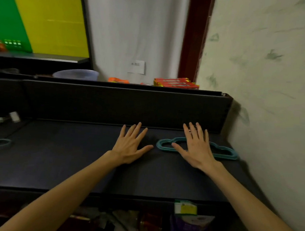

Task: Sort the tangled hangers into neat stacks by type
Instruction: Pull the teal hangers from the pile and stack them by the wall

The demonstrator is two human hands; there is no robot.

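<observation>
Both hands lie flat, palms down, on a dark desk (75, 164), fingers straight and spread wide. The left hand (131, 146) rests on bare desktop near the middle, holding nothing. The right hand (196, 147) lies over a teal hanger (224, 153) that sits flat on the desk at the right, close to the wall (274, 77). The palm and thumb cover the hanger's middle, and its two ends show on either side of the hand; the fingers are not curled round it. The hands are near each other but apart.

At the far left edge of the desk lies another teal hanger (0, 141), partly cut off by the frame, well apart from the first.

A dark back panel (122, 105) rises behind the desk. On the ledge beyond it stand a pale blue bowl (76, 74) and red and yellow packets (176, 82). Green and yellow boards (47, 21) stand at the far left.
</observation>
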